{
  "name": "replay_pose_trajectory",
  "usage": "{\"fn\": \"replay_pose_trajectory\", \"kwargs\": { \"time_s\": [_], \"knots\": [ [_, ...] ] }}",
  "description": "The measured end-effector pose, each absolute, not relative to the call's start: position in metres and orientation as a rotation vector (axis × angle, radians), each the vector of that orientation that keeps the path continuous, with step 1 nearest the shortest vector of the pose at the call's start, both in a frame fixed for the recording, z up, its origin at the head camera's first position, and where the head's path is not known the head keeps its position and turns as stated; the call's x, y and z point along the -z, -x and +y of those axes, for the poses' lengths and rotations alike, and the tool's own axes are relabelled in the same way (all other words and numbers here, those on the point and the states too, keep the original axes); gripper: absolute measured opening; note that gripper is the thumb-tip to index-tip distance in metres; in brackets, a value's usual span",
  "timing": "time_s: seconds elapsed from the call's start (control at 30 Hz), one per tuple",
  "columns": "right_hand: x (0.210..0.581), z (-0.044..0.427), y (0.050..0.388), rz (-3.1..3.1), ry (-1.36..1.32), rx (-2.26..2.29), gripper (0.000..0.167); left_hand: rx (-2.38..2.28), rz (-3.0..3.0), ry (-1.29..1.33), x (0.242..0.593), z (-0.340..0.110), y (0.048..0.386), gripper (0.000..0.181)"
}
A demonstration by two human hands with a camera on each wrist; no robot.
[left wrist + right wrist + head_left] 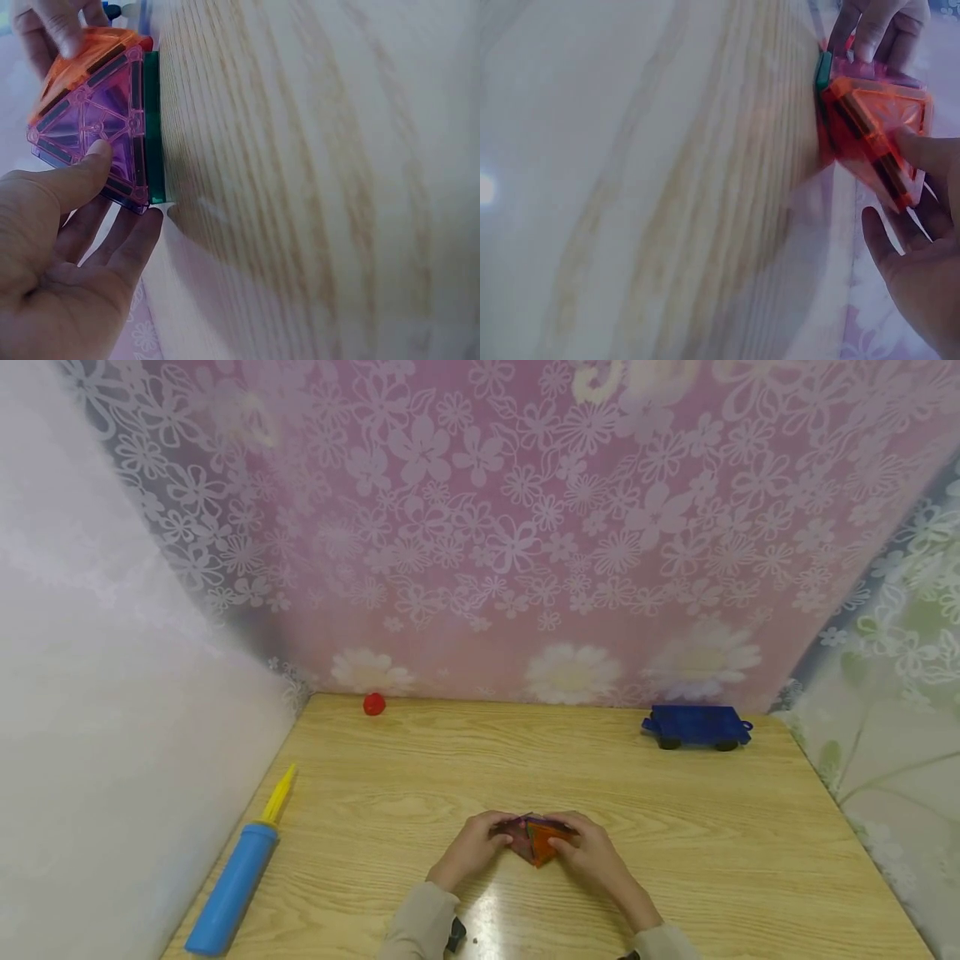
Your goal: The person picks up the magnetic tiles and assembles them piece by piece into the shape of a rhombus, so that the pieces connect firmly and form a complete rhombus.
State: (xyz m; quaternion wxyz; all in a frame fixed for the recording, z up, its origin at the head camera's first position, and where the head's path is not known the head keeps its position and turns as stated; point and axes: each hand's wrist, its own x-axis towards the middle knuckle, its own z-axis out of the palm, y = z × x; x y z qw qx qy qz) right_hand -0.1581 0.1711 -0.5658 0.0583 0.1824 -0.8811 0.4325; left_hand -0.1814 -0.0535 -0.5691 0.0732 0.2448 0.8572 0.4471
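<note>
A small pyramid-like build of see-through magnetic tiles stands on the table (pixel 375 902) between the two hands. Its pink triangle tile (pixel 112 97) faces the left wrist camera, and an orange triangle tile (pixel 889 105) leans on the other side. Along the bottom runs the edge of a green tile (pixel 153 135). My left hand (pixel 471 850) pinches the pink tile, thumb on its face and fingers behind it. On the opposite side, my right hand (pixel 597 858) pinches the orange tile between thumb and fingers. Part of the build's far side is hidden.
A blue pump (pixel 234 889) with a yellow nozzle lies along the left edge. Near the back stand a small red round object (pixel 373 703) and, at the right, a blue toy wagon (pixel 697 725) with black wheels. Flower-patterned sheets (pixel 525 527) border the table.
</note>
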Motion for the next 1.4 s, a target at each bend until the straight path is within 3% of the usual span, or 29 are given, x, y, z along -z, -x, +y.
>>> {"fn": "replay_pose_trajectory", "kwargs": {
  "time_s": [1.4],
  "knots": [
    [0.566,0.167,0.168,-2.626,-0.421,-1.365,0.032,-1.346,2.655,-0.671,0.571,-0.043,0.184,0.032]
  ]
}}
